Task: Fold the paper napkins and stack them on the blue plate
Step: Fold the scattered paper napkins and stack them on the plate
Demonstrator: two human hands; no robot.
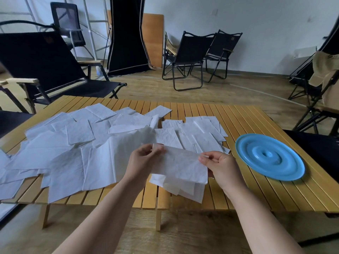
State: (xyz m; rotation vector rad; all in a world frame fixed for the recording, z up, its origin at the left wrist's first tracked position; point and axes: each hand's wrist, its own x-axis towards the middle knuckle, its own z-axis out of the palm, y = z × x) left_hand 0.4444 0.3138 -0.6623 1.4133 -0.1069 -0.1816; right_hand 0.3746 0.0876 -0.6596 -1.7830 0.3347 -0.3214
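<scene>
A white paper napkin (180,168) hangs in the air above the table's near edge, folded over at the top with its lower layers drooping. My left hand (142,160) pinches its top left corner. My right hand (219,166) pinches its top right corner. Several more white napkins (78,143) lie spread and overlapping across the left and middle of the slatted wooden table (247,191). The blue plate (269,156) sits on the table to the right of my right hand, with nothing on it.
Black folding chairs stand around the table: one at the far left (45,66), two behind (192,55), one at the right (315,92). A black seat (319,147) touches the table's right edge.
</scene>
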